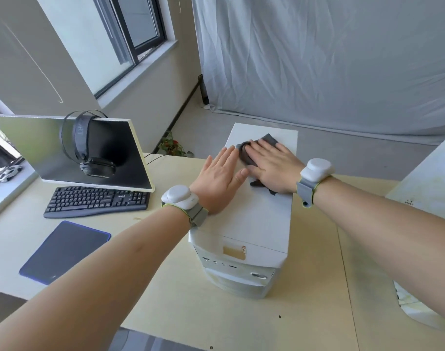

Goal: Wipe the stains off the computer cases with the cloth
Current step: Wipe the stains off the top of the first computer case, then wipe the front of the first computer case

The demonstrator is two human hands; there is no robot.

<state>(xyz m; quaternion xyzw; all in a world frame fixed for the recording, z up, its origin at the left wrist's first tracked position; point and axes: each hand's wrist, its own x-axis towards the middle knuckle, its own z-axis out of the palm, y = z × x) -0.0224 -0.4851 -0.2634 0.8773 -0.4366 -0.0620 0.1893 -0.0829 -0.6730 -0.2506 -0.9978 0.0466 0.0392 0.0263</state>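
A white computer case (257, 221) stands upright on the pale wooden table (181, 295). My left hand (220, 179) lies flat on the left part of its top panel, fingers straight. My right hand (273, 165) presses a grey cloth (250, 148) flat against the top panel, fingers straight over it. A dark stain (272, 191) shows on the panel just below my right palm. A second white case (429, 193) is cut off at the right edge.
A monitor (115, 158) with black headphones (94, 153) hung over its top stands at the left, with a black keyboard (97, 201) and a blue mouse pad (64, 252) before it. A grey backdrop sheet (330, 59) hangs behind. A small plant (173, 145) sits on the floor.
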